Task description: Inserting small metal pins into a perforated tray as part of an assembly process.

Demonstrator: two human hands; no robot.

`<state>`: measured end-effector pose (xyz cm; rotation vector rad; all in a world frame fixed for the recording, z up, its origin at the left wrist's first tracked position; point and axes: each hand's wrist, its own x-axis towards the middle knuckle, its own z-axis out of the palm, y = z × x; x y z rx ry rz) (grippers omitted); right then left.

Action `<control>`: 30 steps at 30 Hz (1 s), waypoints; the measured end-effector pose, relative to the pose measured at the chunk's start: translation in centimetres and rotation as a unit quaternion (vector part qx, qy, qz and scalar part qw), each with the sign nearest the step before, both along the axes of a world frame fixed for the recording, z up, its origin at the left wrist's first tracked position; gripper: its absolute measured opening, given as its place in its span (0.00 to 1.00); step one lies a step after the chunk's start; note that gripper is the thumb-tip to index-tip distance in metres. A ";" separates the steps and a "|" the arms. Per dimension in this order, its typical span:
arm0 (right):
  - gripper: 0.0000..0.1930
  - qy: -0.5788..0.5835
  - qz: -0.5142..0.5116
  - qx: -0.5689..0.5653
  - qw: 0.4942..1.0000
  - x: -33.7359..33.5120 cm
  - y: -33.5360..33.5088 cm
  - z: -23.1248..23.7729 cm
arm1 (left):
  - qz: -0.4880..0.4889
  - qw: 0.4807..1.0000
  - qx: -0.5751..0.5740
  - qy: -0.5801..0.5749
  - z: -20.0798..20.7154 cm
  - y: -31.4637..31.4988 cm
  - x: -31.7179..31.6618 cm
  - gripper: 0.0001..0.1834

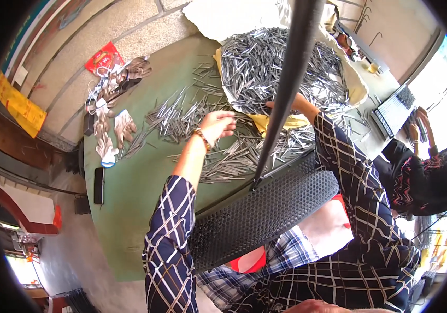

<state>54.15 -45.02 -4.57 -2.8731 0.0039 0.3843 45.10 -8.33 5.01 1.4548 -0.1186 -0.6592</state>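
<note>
Over the loose metal rods point(228, 161) on the table, my left hand point(218, 126) has its fingers loosely bent and a little apart, with nothing visible in them. A beaded bracelet circles that wrist. My right hand point(301, 104) reaches to the near edge of a large heap of thin grey rods point(257, 68), which lies on a pale and yellow sack point(358, 91). A dark pole point(286, 88) crosses in front of the right hand and hides most of its fingers. Between my forearms, a black tray full of small holes point(265, 208) rests tilted at the table edge.
The green table point(124, 208) carries soiled work gloves point(124, 127), a red packet point(103, 58) and a black phone-like slab point(98, 185) on its left side. At the right, another person's hands point(422, 122) are beside a second perforated tray point(393, 112). A stone wall stands behind.
</note>
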 end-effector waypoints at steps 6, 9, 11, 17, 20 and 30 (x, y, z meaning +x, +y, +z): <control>0.39 -0.032 -0.111 0.046 0.992 -3.8 8.8 4.5 | -0.032 0.998 0.039 0.028 -1.0 -0.6 -1.5 0.13; 0.35 0.009 -0.138 0.044 0.989 -3.9 9.0 6.3 | -0.016 0.998 0.041 0.036 -0.6 -0.7 -1.9 0.09; 0.36 0.013 -0.138 0.046 0.989 -3.9 8.5 6.5 | -0.021 0.998 0.053 0.033 -0.6 -0.6 -1.5 0.11; 0.38 0.039 -0.135 0.110 0.984 -3.7 7.8 6.5 | -0.022 0.997 0.058 0.048 -0.5 -0.8 -2.0 0.12; 0.36 0.035 -0.122 0.113 0.985 -3.4 8.2 6.3 | -0.025 0.997 0.045 0.052 -1.3 -0.5 -1.8 0.12; 0.33 -0.021 -0.160 0.038 0.986 -2.2 8.1 4.2 | -0.020 0.997 0.022 0.066 -1.1 -0.6 -1.8 0.11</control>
